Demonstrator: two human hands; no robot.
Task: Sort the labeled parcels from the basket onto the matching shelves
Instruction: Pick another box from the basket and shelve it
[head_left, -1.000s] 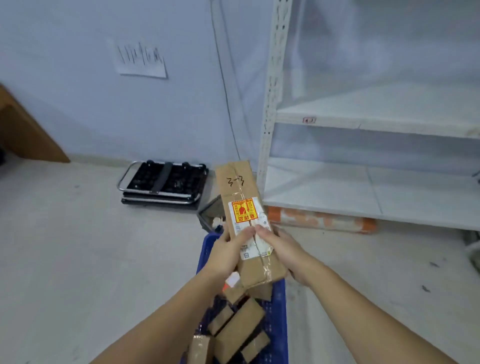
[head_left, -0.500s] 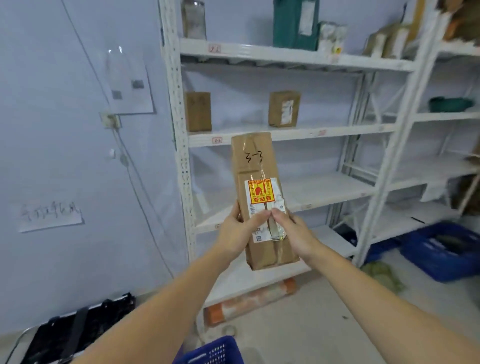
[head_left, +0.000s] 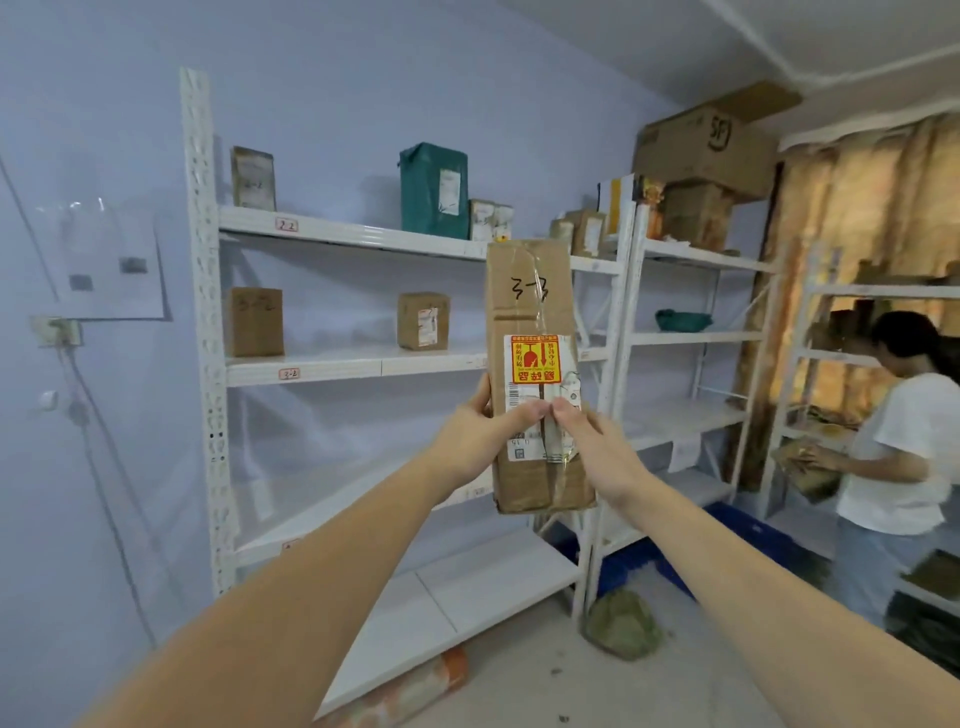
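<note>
I hold a long brown cardboard parcel (head_left: 530, 301) upright in front of me, at chest height. Handwriting near its top reads like "3-3", and a red and yellow sticker sits mid-face. My left hand (head_left: 475, 431) grips its left edge and my right hand (head_left: 597, 447) grips its right edge, thumbs meeting on the white label. Behind it stands a white shelf rack (head_left: 205, 364) with small tags, "2-2" (head_left: 286, 225) on the upper shelf and "3-2" (head_left: 289, 373) on the one below. The basket is out of view.
Brown boxes (head_left: 253, 322) and a teal parcel (head_left: 434, 189) stand on the rack's upper shelves. A second rack (head_left: 696, 338) is to the right. A person in a white shirt (head_left: 898, 457) handles a parcel at far right. Blue crates (head_left: 748, 535) and a green bag (head_left: 623, 623) lie on the floor.
My view has swung up from the blue basket on the floor to the shelf racks. Both hands have kept hold of the parcel, raising it in front of the shelves.
</note>
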